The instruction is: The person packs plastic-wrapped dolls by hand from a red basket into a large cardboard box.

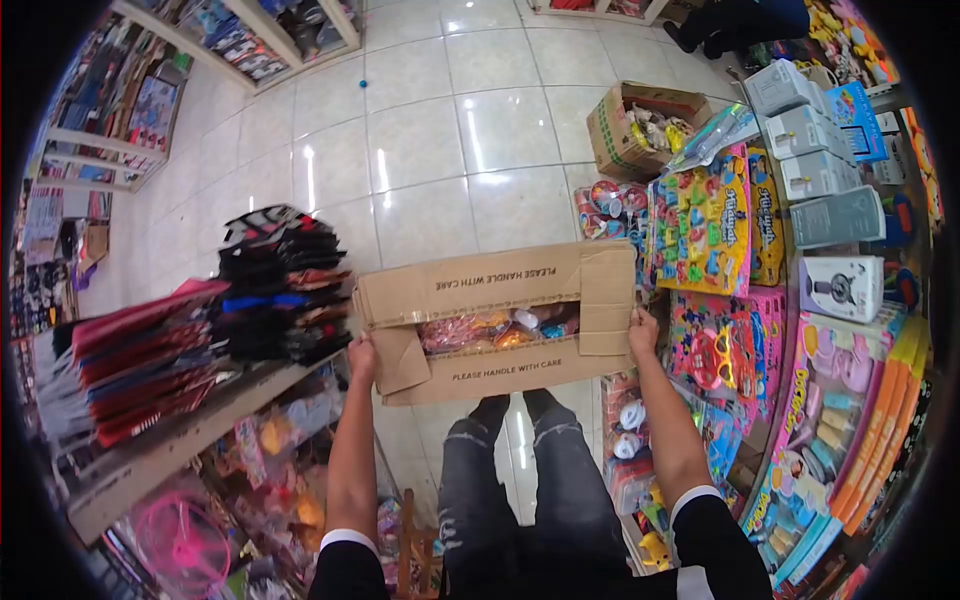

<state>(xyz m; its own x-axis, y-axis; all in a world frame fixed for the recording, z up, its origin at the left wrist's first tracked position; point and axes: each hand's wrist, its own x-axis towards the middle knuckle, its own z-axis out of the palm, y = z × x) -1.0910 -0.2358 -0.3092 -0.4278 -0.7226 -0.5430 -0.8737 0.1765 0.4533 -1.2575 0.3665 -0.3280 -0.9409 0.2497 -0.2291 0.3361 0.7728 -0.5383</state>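
Held out in front of me is a brown cardboard box [500, 375] printed "PLEASE HANDLE WITH CARE". Its top flaps are folded part way, leaving a long gap in the middle. Through the gap show plastic-wrapped items [490, 330] in pink, orange and blue. My left hand [362, 357] grips the box's left end, fingers mostly hidden behind the cardboard. At the right end my right hand [643, 333] is closed on the edge. The box hangs above the tiled floor, over my legs.
Stacks of folded dark and red packs [280, 290] lie on a left shelf. Toy packages [700, 220] and white boxes [840, 290] crowd the right shelf. An open carton [610, 130] stands beyond them. A person's legs [735, 25] show at the far right, and a small blue ball [363, 84] lies on the floor.
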